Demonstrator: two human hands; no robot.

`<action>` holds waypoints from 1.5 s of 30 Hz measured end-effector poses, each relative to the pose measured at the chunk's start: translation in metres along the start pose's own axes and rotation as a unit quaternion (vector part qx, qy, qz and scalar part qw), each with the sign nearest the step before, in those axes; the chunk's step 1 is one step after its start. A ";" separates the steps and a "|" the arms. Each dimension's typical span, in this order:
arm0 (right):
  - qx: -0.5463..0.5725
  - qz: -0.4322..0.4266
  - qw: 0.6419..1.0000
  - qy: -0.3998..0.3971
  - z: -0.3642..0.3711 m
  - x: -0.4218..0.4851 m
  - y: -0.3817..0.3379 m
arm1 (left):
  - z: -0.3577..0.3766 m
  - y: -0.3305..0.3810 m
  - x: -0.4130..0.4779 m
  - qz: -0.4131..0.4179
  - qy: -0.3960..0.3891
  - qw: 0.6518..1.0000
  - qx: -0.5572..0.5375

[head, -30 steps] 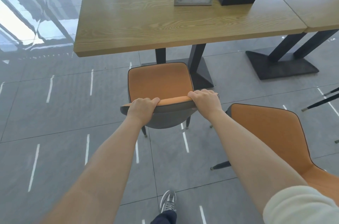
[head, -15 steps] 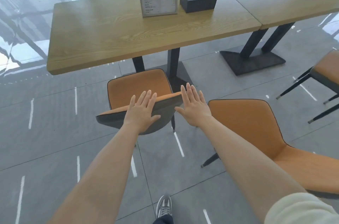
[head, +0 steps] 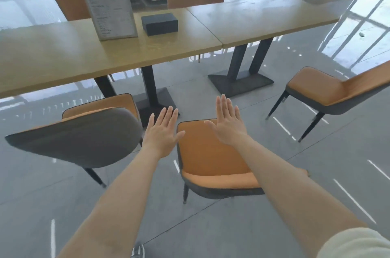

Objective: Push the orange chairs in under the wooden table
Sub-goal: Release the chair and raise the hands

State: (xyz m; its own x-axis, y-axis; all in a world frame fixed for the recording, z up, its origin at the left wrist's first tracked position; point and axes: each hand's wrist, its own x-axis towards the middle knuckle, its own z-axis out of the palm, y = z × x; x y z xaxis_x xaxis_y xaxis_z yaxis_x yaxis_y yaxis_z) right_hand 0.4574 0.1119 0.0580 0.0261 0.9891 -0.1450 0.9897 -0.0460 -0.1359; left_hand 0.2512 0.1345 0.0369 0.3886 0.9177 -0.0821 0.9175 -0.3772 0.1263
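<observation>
Both hands off first chair (head: 84, 137), now at nine o'clock; left hand (head: 161, 131) and right hand (head: 229, 124) hover, fingers splayed, empty, over second chair (head: 211, 162), not yet pushed under worktop (head: 63, 57).

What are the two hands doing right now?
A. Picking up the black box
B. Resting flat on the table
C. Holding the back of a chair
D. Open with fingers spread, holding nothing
D: the left hand and the right hand are both open with fingers spread, in the air over the orange chair and gripping nothing.
</observation>
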 end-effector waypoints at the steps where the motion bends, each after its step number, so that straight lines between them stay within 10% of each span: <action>1: -0.002 -0.008 1.000 -0.005 -0.002 -0.011 0.019 | 0.005 0.025 -0.004 -0.004 0.004 1.000 -0.007; 12: -0.006 -0.097 0.989 -0.108 0.012 -0.125 0.150 | 0.058 0.188 -0.080 0.022 -0.099 0.995 -0.023; 45: -0.079 -0.225 0.971 0.016 0.046 0.013 0.163 | 0.055 0.132 0.041 -0.010 -0.071 0.993 0.091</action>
State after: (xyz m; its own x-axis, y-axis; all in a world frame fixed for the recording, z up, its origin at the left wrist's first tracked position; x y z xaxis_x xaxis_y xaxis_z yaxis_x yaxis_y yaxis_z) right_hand 0.6128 0.1112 -0.0108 -0.4126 0.9079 -0.0747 0.9109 0.4118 -0.0269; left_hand 0.3925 0.1152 -0.0041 0.3668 0.9034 -0.2221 0.9201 -0.3875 -0.0566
